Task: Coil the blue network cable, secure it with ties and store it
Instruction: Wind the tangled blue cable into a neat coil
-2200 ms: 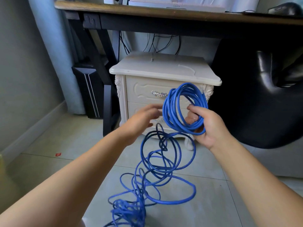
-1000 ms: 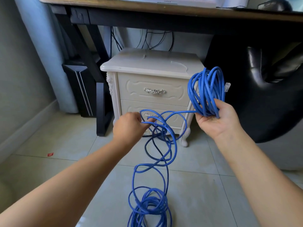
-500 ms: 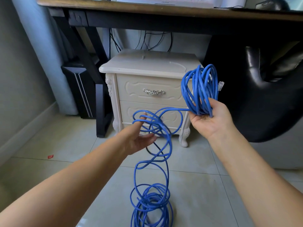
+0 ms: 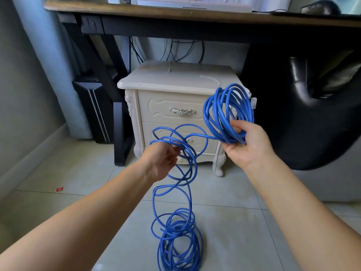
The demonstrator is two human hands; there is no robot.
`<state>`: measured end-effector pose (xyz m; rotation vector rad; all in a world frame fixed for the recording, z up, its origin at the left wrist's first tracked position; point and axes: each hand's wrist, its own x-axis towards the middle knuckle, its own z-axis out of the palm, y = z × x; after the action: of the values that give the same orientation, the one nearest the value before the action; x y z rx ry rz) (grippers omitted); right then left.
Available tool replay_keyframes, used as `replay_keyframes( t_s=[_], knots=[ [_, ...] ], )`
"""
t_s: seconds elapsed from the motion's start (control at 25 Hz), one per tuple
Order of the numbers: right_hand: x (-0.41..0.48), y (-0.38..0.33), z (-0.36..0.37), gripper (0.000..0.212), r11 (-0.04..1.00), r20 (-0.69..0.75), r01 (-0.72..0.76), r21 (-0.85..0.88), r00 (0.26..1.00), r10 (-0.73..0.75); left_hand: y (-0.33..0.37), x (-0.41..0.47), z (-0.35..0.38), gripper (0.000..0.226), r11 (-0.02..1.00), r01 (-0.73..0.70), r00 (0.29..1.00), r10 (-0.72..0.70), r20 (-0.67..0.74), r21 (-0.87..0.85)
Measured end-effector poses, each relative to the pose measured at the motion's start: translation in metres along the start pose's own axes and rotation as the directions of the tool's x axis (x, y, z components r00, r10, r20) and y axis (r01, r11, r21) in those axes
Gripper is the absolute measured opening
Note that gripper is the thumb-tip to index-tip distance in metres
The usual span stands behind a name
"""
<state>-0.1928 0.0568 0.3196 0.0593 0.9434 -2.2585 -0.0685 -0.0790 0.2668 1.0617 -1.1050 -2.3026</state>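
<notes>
- Head view, progress: we judge the coiling about half done. Several turns form a coil (image 4: 210, 116), held up in front of the nightstand (image 4: 175, 83). A clear plug (image 4: 253, 103) sticks out at the coil's right edge.
- Much of the cable (image 4: 181, 249) lies heaped on the floor (image 4: 244, 231). Slack loops rise from the heap to our hands, so plenty of winding is left.
- We see no tie on the coil. Two thin white strips (image 4: 210, 78) on the nightstand top may be the ties, but we cannot tell. Tying and storing are not yet done.
- Right hand (image 4: 248, 147): palm up, with fingers and thumb curled round the bottom of the coil, gripping it.
- Left hand (image 4: 162, 159): fingers curled round loose loops of the cable, holding them just left of the coil and lower.
</notes>
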Motion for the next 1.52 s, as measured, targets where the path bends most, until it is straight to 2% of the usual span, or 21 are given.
replay_keyframes(
  t_s=[0.08,0.2,0.36,0.44,0.56,0.68,0.72,0.88,1.0,1.08,1.28,1.4,1.52],
  knots=[
    [0.005,-0.004,-0.005,0.031,0.993,-0.072,0.076,-0.093,0.994,-0.083,0.001,-0.005,0.001,0.042,0.996,-0.070,0.995,0.065,0.073,0.060],
    [0.014,-0.012,-0.015,0.029,0.958,-0.171,0.173,-0.226,0.962,-0.214,0.002,-0.013,0.003,0.037,0.984,-0.155,0.974,0.138,0.179,0.083],
    [0.016,-0.019,-0.018,0.027,0.915,-0.154,0.240,-0.326,0.941,-0.302,0.009,-0.018,0.003,0.045,0.978,-0.208,0.943,0.194,0.270,0.025],
    [0.015,-0.019,-0.016,0.030,0.926,-0.122,0.233,-0.298,0.953,-0.279,0.012,-0.017,0.000,0.052,0.981,-0.182,0.943,0.192,0.272,-0.063],
    [0.009,-0.018,-0.012,0.031,0.972,-0.061,0.154,-0.179,0.984,-0.167,0.018,-0.021,-0.002,0.050,0.976,-0.133,0.947,0.176,0.270,-0.170],
    [0.000,-0.018,-0.007,0.028,0.986,-0.002,0.090,-0.142,0.996,-0.091,0.022,-0.024,0.001,0.029,0.978,-0.128,0.957,0.165,0.238,-0.164],
    [-0.001,-0.016,-0.005,0.029,0.982,-0.001,0.075,-0.173,0.997,-0.076,0.023,-0.025,0.002,0.025,0.983,-0.133,0.957,0.161,0.240,-0.128],
    [0.000,-0.004,-0.002,0.035,0.942,0.014,0.011,-0.334,1.000,-0.006,0.023,-0.024,-0.001,0.032,0.968,-0.190,0.934,0.127,0.334,0.162],
    [-0.005,0.007,0.001,0.025,0.913,0.056,-0.015,-0.408,0.998,0.041,0.016,-0.025,0.000,0.029,0.901,-0.236,0.899,0.059,0.434,0.365],
    [-0.009,0.011,0.002,0.021,0.916,0.090,-0.026,-0.401,0.994,0.067,0.009,-0.026,0.003,0.024,0.881,-0.247,0.869,0.017,0.495,0.403],
    [-0.013,0.013,0.005,0.023,0.928,0.146,-0.033,-0.372,0.985,0.093,0.007,-0.030,0.007,0.034,0.950,-0.129,0.839,-0.049,0.541,0.286],
    [-0.016,0.016,0.009,0.028,0.928,0.161,0.042,-0.371,0.987,0.020,0.008,-0.031,0.009,0.031,0.938,-0.168,0.884,0.008,0.467,0.303],
    [-0.016,0.016,0.011,0.031,0.930,0.134,0.094,-0.356,0.990,-0.049,0.009,-0.027,0.011,0.030,0.972,-0.155,0.931,0.083,0.354,0.178]
  ],
)
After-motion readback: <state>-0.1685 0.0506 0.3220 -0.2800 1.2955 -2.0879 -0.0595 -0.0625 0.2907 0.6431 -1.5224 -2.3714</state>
